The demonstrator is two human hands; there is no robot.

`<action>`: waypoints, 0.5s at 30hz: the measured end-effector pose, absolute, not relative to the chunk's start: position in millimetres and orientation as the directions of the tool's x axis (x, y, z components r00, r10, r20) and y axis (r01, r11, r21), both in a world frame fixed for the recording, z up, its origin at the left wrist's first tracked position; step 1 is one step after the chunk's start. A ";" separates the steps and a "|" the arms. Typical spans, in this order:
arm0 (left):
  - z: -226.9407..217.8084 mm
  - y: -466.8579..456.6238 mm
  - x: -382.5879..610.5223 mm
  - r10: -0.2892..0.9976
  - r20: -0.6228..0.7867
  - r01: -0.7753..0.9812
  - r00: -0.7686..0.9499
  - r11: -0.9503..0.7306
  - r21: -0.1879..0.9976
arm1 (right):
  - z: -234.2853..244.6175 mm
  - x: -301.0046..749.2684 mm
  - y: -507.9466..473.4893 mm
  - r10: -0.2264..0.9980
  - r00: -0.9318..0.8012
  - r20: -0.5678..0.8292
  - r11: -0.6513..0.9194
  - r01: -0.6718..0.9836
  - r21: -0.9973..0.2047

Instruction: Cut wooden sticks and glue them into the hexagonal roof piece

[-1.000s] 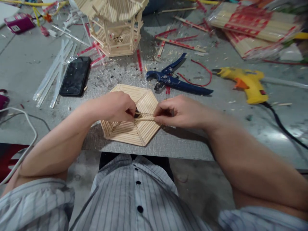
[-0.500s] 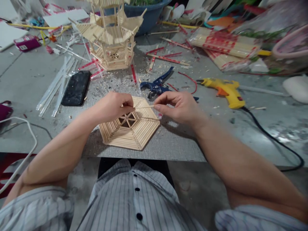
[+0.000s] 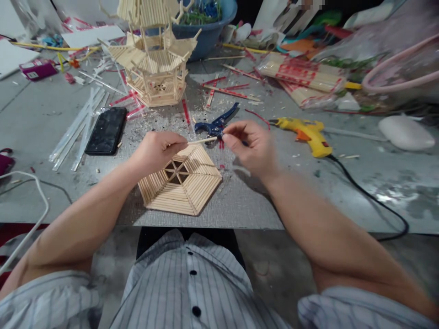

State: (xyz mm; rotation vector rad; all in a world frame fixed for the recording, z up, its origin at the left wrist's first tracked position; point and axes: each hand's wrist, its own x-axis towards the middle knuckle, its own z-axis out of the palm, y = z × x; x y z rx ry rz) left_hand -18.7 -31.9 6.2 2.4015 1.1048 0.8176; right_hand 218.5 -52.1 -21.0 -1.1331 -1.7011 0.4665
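My left hand (image 3: 159,148) is closed in a pinch on a thin wooden stick (image 3: 203,140), which points to the right. Just off the stick's free end is my right hand (image 3: 250,146), its thumb and forefinger drawn together; whether anything small is between them I cannot make out. Below both hands a six-sided panel of wooden sticks (image 3: 190,196) lies on the table, with a spoked opening in its middle. Blue cutting pliers (image 3: 214,125) lie right behind the fingers.
A stick-built pagoda model (image 3: 157,68) stands at the back left. A black phone (image 3: 106,131) lies beside clear glue sticks (image 3: 73,132). To the right are a yellow glue gun (image 3: 305,132) with a black cord, a white mouse-shaped object (image 3: 406,132) and bagged sticks (image 3: 302,73).
The stick has lifted slightly off the panel, and its right end now shows apart from my right fingertips. The view has shifted a little, showing more of the pagoda.
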 end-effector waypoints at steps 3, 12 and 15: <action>5.5 -26.9 -20.2 0.820 0.363 0.548 0.442 -0.567 0.615 | -28.9 236.1 -37.7 0.842 -0.010 0.539 0.366 0.745 -0.558; 2.3 -21.3 -20.1 0.912 0.326 0.408 0.249 -0.404 0.819 | -49.9 253.0 -18.9 0.948 -0.082 0.306 0.184 0.929 -0.322; 1.5 -19.6 -21.2 0.925 0.321 0.374 0.202 -0.376 0.848 | -44.7 249.6 -20.4 0.942 -0.018 0.335 0.152 0.912 -0.380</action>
